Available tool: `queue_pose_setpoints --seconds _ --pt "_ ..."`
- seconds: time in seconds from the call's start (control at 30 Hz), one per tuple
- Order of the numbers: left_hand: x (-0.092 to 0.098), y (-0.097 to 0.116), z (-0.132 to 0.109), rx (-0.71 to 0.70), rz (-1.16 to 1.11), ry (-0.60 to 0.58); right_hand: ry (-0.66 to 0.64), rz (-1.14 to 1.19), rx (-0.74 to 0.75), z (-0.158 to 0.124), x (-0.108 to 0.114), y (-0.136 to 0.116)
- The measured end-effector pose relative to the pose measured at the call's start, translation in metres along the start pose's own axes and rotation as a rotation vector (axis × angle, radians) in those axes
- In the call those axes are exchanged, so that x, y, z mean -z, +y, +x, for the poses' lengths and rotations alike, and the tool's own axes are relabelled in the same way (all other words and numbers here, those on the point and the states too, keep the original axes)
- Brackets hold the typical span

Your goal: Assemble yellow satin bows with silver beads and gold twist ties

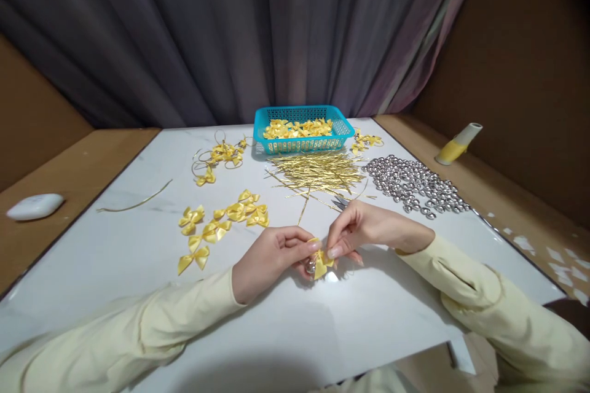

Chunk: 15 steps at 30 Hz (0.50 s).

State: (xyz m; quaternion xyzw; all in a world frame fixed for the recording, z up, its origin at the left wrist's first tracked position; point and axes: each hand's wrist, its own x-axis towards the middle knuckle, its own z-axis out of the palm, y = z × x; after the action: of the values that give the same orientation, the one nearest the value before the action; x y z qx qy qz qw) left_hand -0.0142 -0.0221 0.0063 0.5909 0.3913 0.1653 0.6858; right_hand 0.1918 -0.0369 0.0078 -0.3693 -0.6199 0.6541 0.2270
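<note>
Over the front of the table, my left hand (281, 252) pinches a yellow ribbon bow (320, 270) between thumb and fingers. A small shiny silver bell-like piece (310, 267) sits against the bow by my left fingertips. From the other side, my right hand (362, 227) has its thumb and forefinger closed on the bow's right edge. Dark scissor blades (340, 202) stick out from behind my right hand; the rest is hidden. Left of my hands lie several loose yellow bows (216, 230). Behind them is a heap of thin gold ties (318, 172).
A blue basket (299, 147) of yellow bows stands at the back. Bows with gold loops (225, 153) lie left of it. Silver pieces (410, 181) are spread at right. A single gold tie (136, 201), a white rounded object (35, 206) and a yellow-banded tube (458, 143) lie outward.
</note>
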Motion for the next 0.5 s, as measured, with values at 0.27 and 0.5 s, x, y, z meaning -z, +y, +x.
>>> queue_pose_setpoints --seconds 0.27,0.5 --pt "-0.002 0.000 -0.001 -0.057 -0.017 0.066 0.292 -0.070 0.078 -0.014 0.022 -0.010" --pt "0.001 -0.006 0.001 -0.079 -0.041 0.071 0.454 0.016 0.161 -0.025 0.037 -0.012"
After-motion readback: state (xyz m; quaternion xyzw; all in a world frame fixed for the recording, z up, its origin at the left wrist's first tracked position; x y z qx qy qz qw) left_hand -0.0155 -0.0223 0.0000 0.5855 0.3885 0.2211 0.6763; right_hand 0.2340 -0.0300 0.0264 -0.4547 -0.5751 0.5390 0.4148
